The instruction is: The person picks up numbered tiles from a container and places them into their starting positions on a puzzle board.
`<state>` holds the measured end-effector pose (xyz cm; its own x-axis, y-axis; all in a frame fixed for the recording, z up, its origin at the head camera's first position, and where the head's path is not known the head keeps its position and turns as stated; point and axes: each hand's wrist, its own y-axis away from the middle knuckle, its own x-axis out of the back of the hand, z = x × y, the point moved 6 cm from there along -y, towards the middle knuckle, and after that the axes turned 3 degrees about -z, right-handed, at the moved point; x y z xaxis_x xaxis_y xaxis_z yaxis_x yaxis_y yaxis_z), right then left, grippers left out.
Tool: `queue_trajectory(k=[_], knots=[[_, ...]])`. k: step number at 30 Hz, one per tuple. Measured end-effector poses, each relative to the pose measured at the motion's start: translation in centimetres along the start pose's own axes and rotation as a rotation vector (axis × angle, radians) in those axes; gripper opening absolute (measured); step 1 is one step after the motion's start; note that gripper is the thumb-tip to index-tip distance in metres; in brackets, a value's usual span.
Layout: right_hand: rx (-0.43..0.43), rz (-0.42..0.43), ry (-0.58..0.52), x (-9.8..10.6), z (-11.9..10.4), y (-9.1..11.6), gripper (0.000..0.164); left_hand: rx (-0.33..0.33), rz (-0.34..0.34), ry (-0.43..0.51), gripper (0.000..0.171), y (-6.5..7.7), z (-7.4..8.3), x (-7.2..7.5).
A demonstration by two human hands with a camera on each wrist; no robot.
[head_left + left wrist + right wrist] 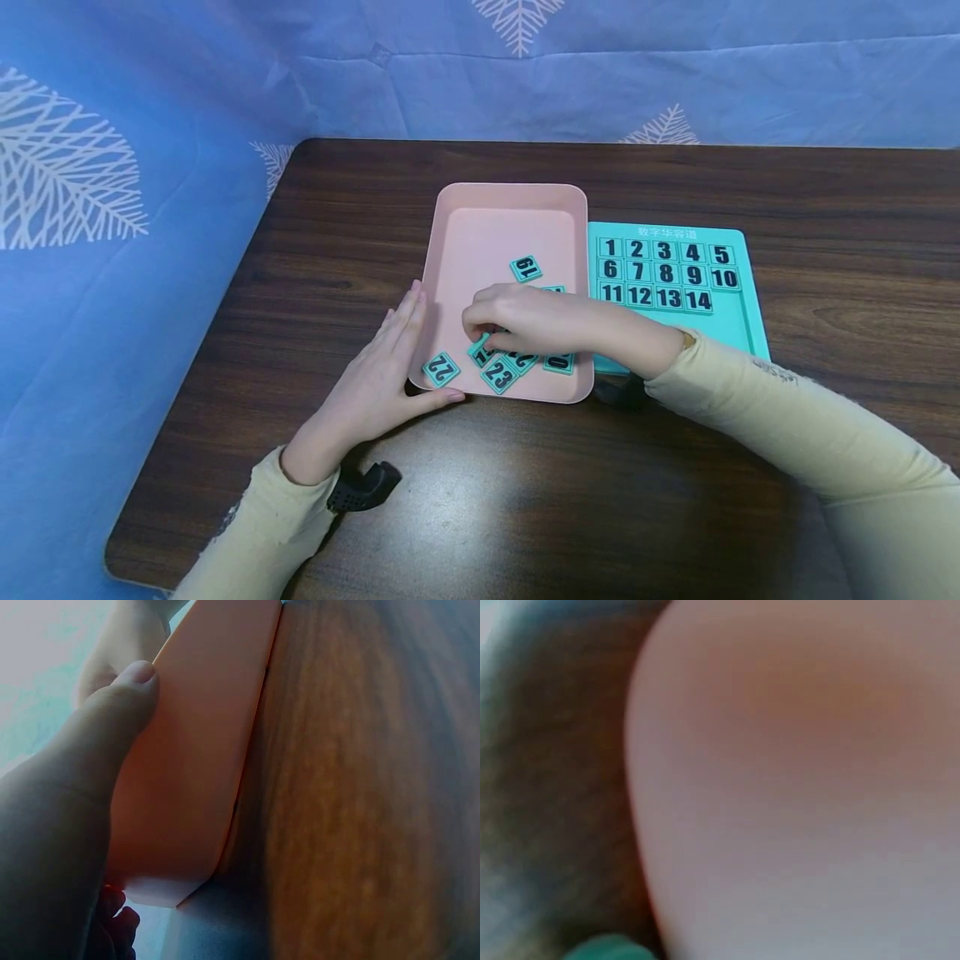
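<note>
A pink tray (517,229) holds several loose teal number tiles. My left hand (375,383) lies at its near left corner, fingers straight along the left side and thumb along the front edge. In the left wrist view that thumb (120,712) touches the tray's wall (191,750). Over the tray, my right hand (525,317) has curled fingers and pinches a number tile (480,352), whose number is partly covered. Nearby lie the 23 tile (499,375), the 22 tile (441,369) and the 19 tile (526,267). Other tiles are partly hidden beneath the right hand.
Right of the tray, touching or nearly so, lies a teal number board (727,325) with tiles 1 to 14 in rows. My right forearm crosses its near left part. Both sit on a dark wooden table (525,500). Blurred skin fills most of the right wrist view.
</note>
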<state>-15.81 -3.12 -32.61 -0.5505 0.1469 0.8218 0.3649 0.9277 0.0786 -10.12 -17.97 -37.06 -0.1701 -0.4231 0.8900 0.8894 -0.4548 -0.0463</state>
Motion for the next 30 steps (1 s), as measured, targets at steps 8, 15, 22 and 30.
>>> queue_trajectory(k=[8,15,22,30], knots=[[0.018,0.125,-0.006,1.5,-0.3,1.3,0.007,-0.001,0.001,-0.004,0.113,0.0,0.0,-0.1],[-0.011,0.252,-0.019,3.3,-0.3,3.6,0.008,-0.007,0.005,-0.006,0.114,-0.1,0.1,-0.1],[-0.077,0.339,-0.003,4.9,0.7,7.1,0.016,0.005,0.001,-0.008,0.114,-0.2,0.1,-0.1],[-0.137,0.452,0.084,6.2,1.5,10.3,0.022,0.012,0.006,-0.008,0.115,-0.1,0.0,-0.1]])
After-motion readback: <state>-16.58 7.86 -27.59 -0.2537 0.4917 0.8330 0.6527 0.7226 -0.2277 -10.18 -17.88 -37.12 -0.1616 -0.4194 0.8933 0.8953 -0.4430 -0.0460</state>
